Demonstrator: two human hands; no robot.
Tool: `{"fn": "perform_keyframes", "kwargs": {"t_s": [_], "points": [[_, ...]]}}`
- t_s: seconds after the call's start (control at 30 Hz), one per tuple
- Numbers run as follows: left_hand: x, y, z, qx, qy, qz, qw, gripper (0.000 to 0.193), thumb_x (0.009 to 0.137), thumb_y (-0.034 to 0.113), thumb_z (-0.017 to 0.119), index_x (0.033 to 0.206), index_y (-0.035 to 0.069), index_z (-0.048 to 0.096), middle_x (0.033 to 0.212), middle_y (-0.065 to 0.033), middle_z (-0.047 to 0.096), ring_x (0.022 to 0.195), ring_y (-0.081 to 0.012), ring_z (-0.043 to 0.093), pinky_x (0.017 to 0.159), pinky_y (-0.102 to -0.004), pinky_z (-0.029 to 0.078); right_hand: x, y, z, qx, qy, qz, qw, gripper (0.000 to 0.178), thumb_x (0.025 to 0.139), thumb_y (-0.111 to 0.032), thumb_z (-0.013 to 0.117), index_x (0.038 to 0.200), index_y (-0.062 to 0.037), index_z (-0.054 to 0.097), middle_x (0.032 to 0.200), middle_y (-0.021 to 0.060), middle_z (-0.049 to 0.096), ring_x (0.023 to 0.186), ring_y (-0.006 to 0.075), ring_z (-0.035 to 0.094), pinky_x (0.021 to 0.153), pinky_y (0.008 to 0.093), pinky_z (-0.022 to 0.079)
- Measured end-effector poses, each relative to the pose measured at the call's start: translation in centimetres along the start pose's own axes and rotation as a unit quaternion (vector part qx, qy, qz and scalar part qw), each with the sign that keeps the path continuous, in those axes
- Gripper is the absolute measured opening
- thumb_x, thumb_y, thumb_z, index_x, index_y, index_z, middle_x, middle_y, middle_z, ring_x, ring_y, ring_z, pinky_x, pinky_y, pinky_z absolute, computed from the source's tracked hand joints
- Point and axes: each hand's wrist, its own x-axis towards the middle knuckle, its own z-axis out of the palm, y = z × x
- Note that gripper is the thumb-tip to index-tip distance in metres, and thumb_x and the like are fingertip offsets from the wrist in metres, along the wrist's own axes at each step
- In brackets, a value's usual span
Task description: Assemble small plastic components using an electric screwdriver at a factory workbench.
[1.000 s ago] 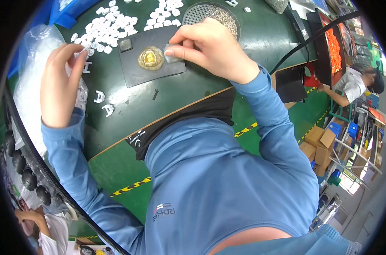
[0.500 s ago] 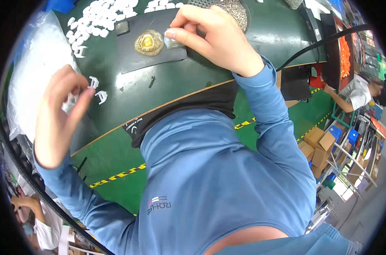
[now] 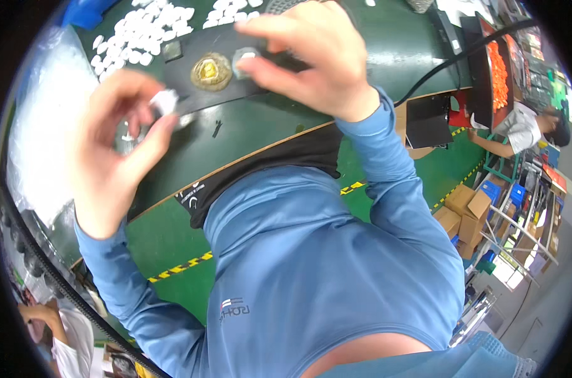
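My left hand (image 3: 113, 148) is blurred by motion and pinches a small white plastic piece (image 3: 165, 102) between thumb and forefinger, close to the left edge of a black mat (image 3: 232, 93). On the mat sits a rounded brownish lump (image 3: 211, 71) with a yellow middle. To its right lies a pale grey lump (image 3: 240, 68) with something white on top. My right hand (image 3: 323, 63) hovers at that lump, its thumb over the lump's edge and its forefinger raised apart. Whether the thumb touches it I cannot tell. A small dark square block (image 3: 172, 51) lies on the mat's far left.
Many small white pieces (image 3: 138, 34) are spread at the far left of the green table (image 3: 412, 63). A clear plastic bag (image 3: 46, 126) covers its left side. A black cable (image 3: 462, 57) arches at the right. Another person (image 3: 519, 135) is beyond the orange parts (image 3: 498, 75).
My left hand has moved right and toward the mat with a white piece. My right thumb and forefinger, closed together at the grey lump before, have parted.
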Motion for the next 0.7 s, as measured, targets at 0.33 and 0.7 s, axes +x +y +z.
{"fn": "perform_keyframes", "kwargs": {"t_s": [0.33, 0.7], "points": [[5.8, -0.6, 4.5, -0.16, -0.03, 0.0, 0.987, 0.023, 0.083, -0.001, 0.071, 0.105, -0.002, 0.065, 0.087, 0.0042, 0.058, 0.077, -0.0019, 0.05, 0.068, -0.0172, 0.04, -0.6, -2.3, 0.2, -0.059, -0.055, 0.036, 0.996, 0.04, 0.066, -0.022, 0.078, 0.103, -0.0174, 0.066, 0.081, -0.0043, 0.058, 0.075, 0.0151, 0.057, 0.071, 0.034, 0.039], [5.3, -1.6, 3.4, -0.301, -0.083, -0.05, 0.949, 0.017, 0.097, 0.014, 0.063, 0.105, 0.0, 0.071, 0.084, 0.0013, 0.065, 0.071, -0.0044, 0.051, 0.065, -0.0201, 0.039, -0.6, -2.1, 0.4, 0.082, 0.114, 0.077, 0.987, 0.03, 0.062, -0.012, 0.09, 0.089, -0.0081, 0.077, 0.073, 0.0024, 0.068, 0.063, 0.017, 0.062, 0.056, 0.0292, 0.045]]}}
